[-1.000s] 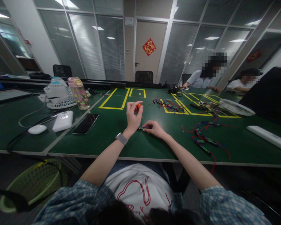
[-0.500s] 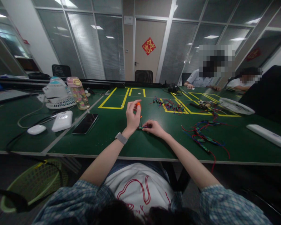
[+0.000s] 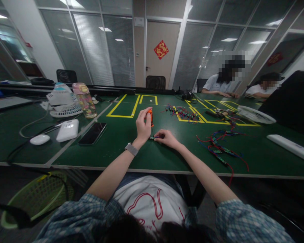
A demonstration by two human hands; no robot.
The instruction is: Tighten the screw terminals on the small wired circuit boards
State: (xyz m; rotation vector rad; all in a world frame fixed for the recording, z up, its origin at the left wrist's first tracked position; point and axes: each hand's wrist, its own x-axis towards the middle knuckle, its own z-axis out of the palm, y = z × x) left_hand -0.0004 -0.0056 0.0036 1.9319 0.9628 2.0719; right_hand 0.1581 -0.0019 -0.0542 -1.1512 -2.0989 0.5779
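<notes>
My left hand [image 3: 143, 125] is closed around the orange handle of a screwdriver [image 3: 151, 118], held upright over the table. Its thin shaft runs down to a small green circuit board [image 3: 151, 138] lying on the green tabletop. From the right, my right hand [image 3: 166, 138] pinches the board's end, where dark wires seem to run under the fingers. The fingers hide part of the board, and the exact spot where the tip touches is too small to make out.
Several wired circuit boards [image 3: 219, 148] lie to the right, and a pile of more [image 3: 183, 113] sits beyond my hands. On the left are a phone [image 3: 92, 133], a white power bank [image 3: 67, 130], a mouse [image 3: 40, 139], a bottle [image 3: 84, 101] and a fan [image 3: 63, 101]. Two people sit at far right.
My left fingers have shifted on the screwdriver, and more of its orange handle shows. My right hand stays in place. The far person's hand has drawn back along the table.
</notes>
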